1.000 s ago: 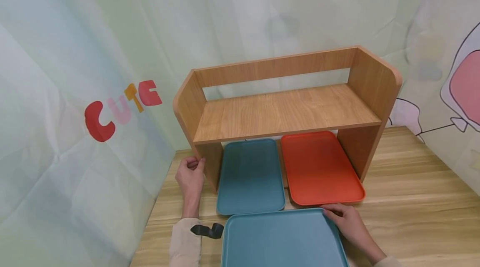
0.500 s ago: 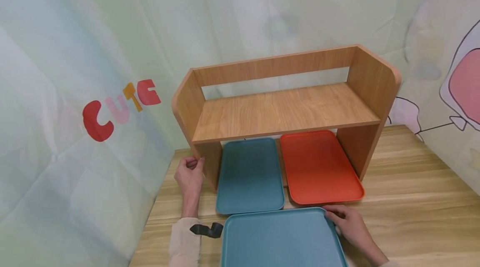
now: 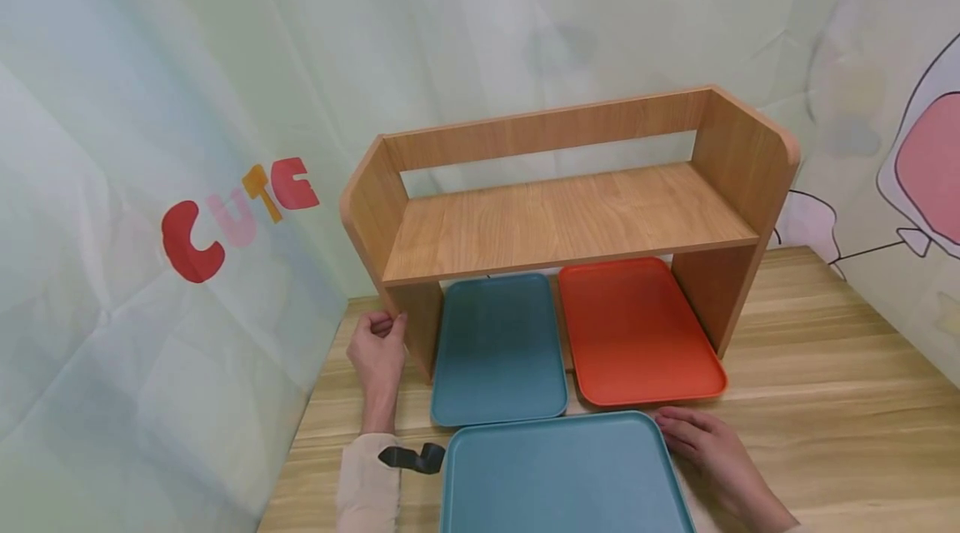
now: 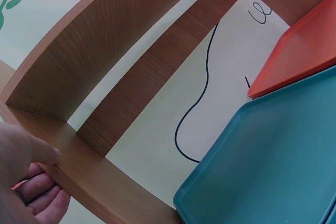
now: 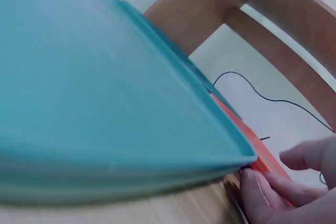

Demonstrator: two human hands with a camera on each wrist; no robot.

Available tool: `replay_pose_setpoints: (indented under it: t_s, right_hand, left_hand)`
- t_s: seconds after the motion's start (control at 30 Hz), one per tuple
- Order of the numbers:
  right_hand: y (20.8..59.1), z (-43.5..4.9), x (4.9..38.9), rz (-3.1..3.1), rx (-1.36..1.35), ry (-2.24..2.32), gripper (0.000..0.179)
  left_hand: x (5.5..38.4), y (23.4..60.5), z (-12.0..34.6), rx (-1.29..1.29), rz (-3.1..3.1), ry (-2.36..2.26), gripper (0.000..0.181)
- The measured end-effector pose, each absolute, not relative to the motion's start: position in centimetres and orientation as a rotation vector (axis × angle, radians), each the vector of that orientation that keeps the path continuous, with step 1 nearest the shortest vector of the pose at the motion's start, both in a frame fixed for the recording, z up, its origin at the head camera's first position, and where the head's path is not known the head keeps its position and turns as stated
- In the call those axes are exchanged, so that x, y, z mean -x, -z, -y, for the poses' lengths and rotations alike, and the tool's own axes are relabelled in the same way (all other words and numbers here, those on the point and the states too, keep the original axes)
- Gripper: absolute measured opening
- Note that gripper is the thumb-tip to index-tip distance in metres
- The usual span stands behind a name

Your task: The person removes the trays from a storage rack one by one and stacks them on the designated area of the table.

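Observation:
My left hand (image 3: 378, 358) pinches the front edge of the left side panel of a wooden desk shelf (image 3: 570, 221). In the left wrist view its thumb (image 4: 44, 153) lies on the panel's inner face, the fingers outside. Beside the far right corner of a large blue tray (image 3: 562, 475) is my right hand (image 3: 708, 450). In the right wrist view its fingertips touch the corner from below, while the thumb (image 5: 302, 156) stands apart from the tray. A smaller blue tray (image 3: 498, 350) and a red tray (image 3: 641, 333) lie side by side, partly under the shelf.
The shelf stands on a wood-grain table (image 3: 840, 400) against a printed cloth backdrop (image 3: 585, 33). Another cloth wall (image 3: 97, 333) closes off the left side. A black strap (image 3: 412, 458) sits at the left cuff.
My right thumb has come off the top of the large tray's rim, and that hand has shifted slightly right. The left hand keeps its hold on the shelf.

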State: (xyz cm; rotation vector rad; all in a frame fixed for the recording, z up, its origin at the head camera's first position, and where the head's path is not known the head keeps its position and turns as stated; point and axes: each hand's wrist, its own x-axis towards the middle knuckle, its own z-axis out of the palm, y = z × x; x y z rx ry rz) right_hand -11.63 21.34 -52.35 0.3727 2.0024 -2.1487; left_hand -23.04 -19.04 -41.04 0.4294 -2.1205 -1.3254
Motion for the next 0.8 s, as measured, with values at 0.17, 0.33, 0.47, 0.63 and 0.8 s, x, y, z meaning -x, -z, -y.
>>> replay_pose_setpoints:
  t_s: [0.17, 0.33, 0.47, 0.63, 0.8]
  right_hand:
    - [52.2, -22.1, 11.4, -1.612, -0.354, 2.38, 0.041]
    - [51.9, -22.7, 11.3, -1.171, -0.412, 2.525, 0.021]
    - [51.8, -22.5, 11.4, -1.021, -0.456, 2.558, 0.022]
    - [51.6, -22.2, 11.9, -0.955, -0.51, 2.569, 0.022]
    - [51.5, -21.9, 12.5, -0.872, -0.536, 2.621, 0.017]
  left_hand:
    - [23.0, 41.1, 19.1, -0.42, 2.113, 1.325, 0.022]
    - [23.0, 41.1, 19.0, -0.423, 2.116, 1.319, 0.022]
    - [23.1, 41.1, 19.0, -0.427, 2.129, 1.309, 0.022]
    - [23.0, 41.0, 19.0, -0.427, 2.13, 1.313, 0.021]
    - [23.0, 41.0, 19.0, -0.426, 2.122, 1.319, 0.021]
